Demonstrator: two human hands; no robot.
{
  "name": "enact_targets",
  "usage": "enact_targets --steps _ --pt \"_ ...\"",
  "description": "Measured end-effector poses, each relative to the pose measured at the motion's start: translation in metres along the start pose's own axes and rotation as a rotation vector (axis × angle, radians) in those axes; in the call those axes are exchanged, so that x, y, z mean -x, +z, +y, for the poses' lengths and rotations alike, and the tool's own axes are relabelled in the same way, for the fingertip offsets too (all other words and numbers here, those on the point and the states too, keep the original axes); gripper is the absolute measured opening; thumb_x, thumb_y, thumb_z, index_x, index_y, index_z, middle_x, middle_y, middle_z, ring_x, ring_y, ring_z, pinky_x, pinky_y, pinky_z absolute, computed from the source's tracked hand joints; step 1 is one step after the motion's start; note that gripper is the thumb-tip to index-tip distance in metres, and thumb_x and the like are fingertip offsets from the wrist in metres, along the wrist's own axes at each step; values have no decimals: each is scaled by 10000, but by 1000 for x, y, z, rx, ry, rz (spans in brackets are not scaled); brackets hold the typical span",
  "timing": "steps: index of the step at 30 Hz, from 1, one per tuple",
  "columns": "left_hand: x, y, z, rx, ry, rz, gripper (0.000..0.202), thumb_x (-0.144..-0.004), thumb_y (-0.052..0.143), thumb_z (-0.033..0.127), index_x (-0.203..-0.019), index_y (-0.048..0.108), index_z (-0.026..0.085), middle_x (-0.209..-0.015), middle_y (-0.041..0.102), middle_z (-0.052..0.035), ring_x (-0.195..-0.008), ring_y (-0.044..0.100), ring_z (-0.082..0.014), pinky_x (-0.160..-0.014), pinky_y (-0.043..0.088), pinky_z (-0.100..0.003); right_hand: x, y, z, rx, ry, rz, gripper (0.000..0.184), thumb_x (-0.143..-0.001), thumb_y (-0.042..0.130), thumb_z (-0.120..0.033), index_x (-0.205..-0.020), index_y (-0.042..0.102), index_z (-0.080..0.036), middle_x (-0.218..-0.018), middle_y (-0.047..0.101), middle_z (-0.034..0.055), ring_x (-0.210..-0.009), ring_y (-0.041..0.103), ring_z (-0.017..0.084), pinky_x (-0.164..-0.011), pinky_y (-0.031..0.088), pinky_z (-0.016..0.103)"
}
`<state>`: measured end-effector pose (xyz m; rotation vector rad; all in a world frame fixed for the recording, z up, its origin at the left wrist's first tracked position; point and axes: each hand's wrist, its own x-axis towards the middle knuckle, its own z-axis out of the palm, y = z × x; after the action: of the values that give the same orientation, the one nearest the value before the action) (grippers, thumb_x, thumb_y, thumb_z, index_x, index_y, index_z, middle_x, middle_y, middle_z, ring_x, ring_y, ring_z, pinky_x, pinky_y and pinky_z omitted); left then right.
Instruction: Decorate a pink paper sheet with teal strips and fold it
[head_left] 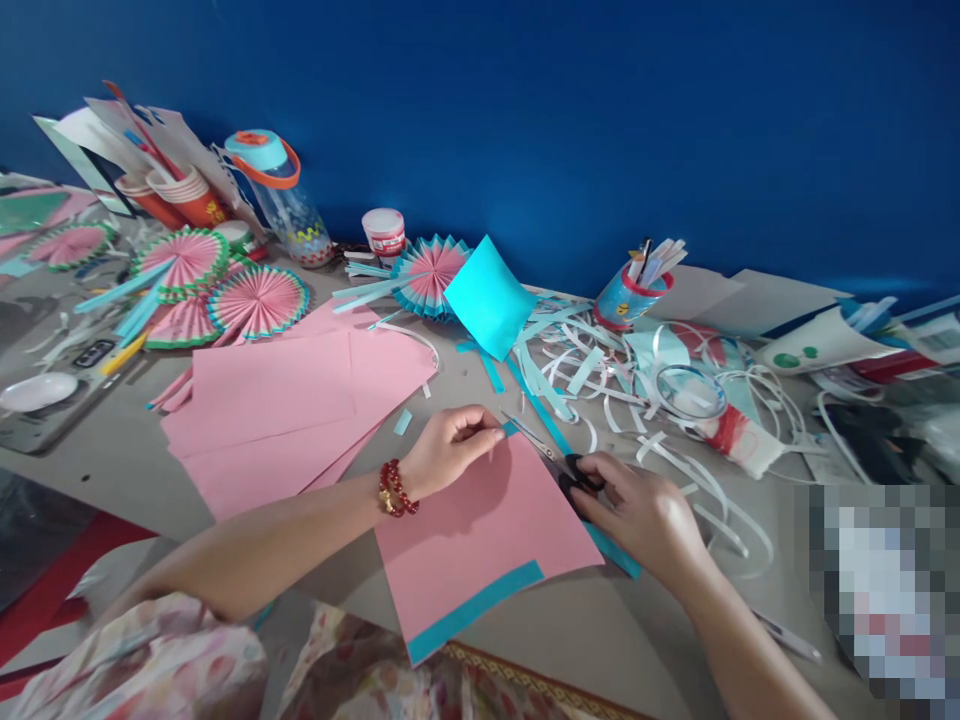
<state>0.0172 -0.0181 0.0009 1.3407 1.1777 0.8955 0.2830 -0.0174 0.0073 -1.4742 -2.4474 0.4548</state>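
Observation:
A pink paper sheet [487,520] lies before me, with a blue strip [472,615] along its near edge. My left hand [454,450] pinches the sheet's far edge, where a short piece of blue strip [511,428] shows by the fingertips. My right hand [645,510] is closed on the black handles of a pair of scissors [541,446]. The blades point up and left, toward that blue piece. Part of another blue strip [616,552] pokes out beneath the right hand and the sheet.
Larger pink sheets [277,390] overlap on the left. Folded paper fans [259,300] and a water bottle [281,200] stand behind them. A bright blue square [491,298] sits at the back. White paper scraps [600,370], a tape roll [691,390] and a pen cup [631,295] are on the right.

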Motion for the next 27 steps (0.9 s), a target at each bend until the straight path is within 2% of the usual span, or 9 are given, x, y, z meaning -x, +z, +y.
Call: enact_targets --steps 4,9,14,18,21,24,27 --pt "0 -1 2 -10 9 -12 285 -889 564 413 -769 607 158 -682 586 10 -597 461 -90 -556 360 -206 0 -1 2 -23 35 21 213 -858 529 -443 -870 609 -246 -563 600 -46 -441 526 119 -461 327 227" --pt "1 -1 5 -6 -17 -3 299 -879 566 431 -742 576 164 -656 542 25 -575 426 -84 -543 351 -206 -2 -5 9 -63 154 143 229 -833 550 -452 -863 609 -233 -638 632 -25 -475 531 111 -475 385 216" --pt "1 0 3 -65 -21 2 281 -882 559 421 -760 572 167 -639 505 45 -557 393 -71 -528 330 -192 -6 -9 26 -7 276 252 295 -804 564 -508 -862 613 -224 -713 669 6 -543 580 134 -519 404 232" --pt "1 0 -1 -184 9 7 259 -880 559 420 -850 613 169 -658 517 48 -579 423 -80 -540 346 -185 -7 -22 43 37 416 327 299 -763 593 -527 -825 587 -234 -742 690 3 -605 620 156 -538 397 237" --pt "-2 -1 -1 -279 45 -3 261 -892 550 411 -981 650 188 -768 628 34 -638 514 -97 -594 404 -188 -4 -37 51 55 469 270 265 -759 607 -499 -804 563 -242 -709 676 -14 -624 621 159 -523 361 230" --pt "-7 -3 4 -401 77 -119 269 -910 529 408 -1044 667 220 -886 696 27 -722 599 -121 -667 455 -203 0 -50 53 99 492 191 192 -778 616 -412 -826 542 -241 -713 661 -19 -643 609 154 -528 333 227" --pt "-11 -4 10 -570 144 -248 238 -930 501 351 -1030 685 238 -960 720 21 -822 649 -148 -752 485 -234 3 -56 51 207 545 95 170 -792 623 -384 -843 551 -239 -775 664 1 -668 603 163 -523 295 234"
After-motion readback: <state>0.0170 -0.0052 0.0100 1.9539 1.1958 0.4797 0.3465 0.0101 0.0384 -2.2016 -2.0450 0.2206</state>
